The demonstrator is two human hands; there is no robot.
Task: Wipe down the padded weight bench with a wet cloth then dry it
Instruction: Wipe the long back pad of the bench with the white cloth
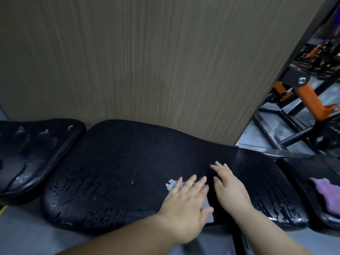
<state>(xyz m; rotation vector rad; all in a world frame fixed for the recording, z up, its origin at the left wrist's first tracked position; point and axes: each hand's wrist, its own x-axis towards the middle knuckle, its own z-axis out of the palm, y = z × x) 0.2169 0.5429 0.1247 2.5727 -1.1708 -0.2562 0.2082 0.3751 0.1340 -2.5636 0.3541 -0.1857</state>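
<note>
Left grip [185,205], right grip [230,188] flat on bench [119,162]; cloth [327,194] well apart.

Tall wood-grain panel [128,61] straight ahead of the left hand [185,205]. Orange-and-black machine frame [311,96] well beyond the right hand [230,188], off to its right. Grey floor [22,227] far left of both.

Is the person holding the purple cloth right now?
No, the purple cloth lies at far right, away from the left hand and right hand, both flat on the bench pad.
</note>
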